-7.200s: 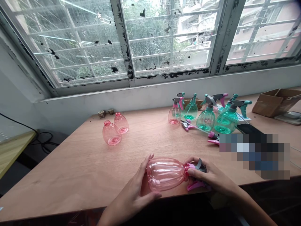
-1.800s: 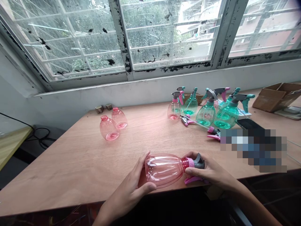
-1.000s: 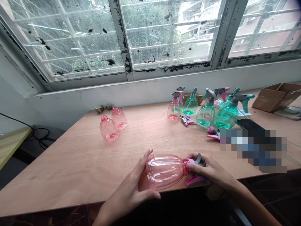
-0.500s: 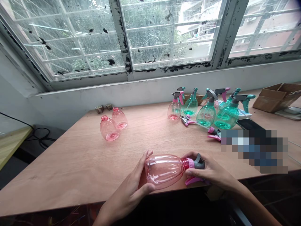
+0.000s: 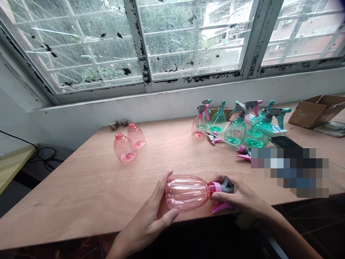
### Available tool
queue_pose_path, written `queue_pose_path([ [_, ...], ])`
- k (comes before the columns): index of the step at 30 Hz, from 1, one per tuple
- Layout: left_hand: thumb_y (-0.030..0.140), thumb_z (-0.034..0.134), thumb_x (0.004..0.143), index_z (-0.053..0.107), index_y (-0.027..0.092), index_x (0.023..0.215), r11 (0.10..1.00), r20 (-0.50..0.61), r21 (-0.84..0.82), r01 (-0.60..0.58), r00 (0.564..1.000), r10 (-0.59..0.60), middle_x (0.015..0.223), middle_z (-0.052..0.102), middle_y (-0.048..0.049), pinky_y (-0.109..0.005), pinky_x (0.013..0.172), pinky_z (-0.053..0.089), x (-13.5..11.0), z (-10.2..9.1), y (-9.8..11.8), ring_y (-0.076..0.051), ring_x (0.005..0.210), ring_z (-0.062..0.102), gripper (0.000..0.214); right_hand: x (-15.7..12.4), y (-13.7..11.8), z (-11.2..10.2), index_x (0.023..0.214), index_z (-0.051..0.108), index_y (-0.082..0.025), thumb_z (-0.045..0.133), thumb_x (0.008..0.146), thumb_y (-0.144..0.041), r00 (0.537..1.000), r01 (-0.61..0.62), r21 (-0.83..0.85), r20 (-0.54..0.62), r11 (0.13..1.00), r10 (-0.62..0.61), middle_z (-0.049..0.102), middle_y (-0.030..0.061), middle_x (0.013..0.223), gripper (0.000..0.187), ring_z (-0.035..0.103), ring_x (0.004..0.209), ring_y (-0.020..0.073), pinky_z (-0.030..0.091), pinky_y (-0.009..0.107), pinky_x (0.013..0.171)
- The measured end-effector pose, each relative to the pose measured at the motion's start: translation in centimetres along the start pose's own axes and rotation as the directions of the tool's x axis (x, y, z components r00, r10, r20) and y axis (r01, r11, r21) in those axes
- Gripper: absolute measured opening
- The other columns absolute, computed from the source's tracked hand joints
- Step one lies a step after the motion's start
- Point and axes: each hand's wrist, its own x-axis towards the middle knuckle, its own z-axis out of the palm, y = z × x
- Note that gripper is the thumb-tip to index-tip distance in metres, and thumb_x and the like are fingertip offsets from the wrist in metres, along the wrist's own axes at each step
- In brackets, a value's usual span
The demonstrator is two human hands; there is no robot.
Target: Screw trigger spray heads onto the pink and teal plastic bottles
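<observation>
A clear pink spray bottle lies on its side near the front edge of the wooden table. My left hand cups its base end, thumb below and fingers over the far side. My right hand is closed round the grey and pink trigger head at the bottle's neck, with the pink lever sticking out under my fingers.
Two capless pink bottles stand at the back left. Several finished pink and green spray bottles stand at the back right, with loose trigger heads before them. A cardboard box sits far right. A blurred patch covers the right.
The bottle has turned a little about its long axis between my hands, with the trigger head shifting slightly in my right hand. Both hands stay in the same place.
</observation>
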Motion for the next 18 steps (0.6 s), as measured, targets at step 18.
queue_pose_path([
  [18, 0.047, 0.058, 0.1, 0.01, 0.036, 0.16, 1.0, -0.054, -0.01, 0.027, 0.998, -0.027, 0.169, 0.014, -0.0008, -0.051, 0.126, 0.015, 0.25, 0.08, 0.29, -0.03, 0.154, 0.015, 0.078, 0.2, -0.19, 0.09, 0.095, 0.065, -0.017, 0.077, 0.083, -0.047, 1.0, 0.003, -0.006, -0.014, 1.0, -0.003, 0.066, -0.0001, 0.079, 0.035, 0.06, 0.072, 0.0166, 0.046, 0.026, 0.065],
])
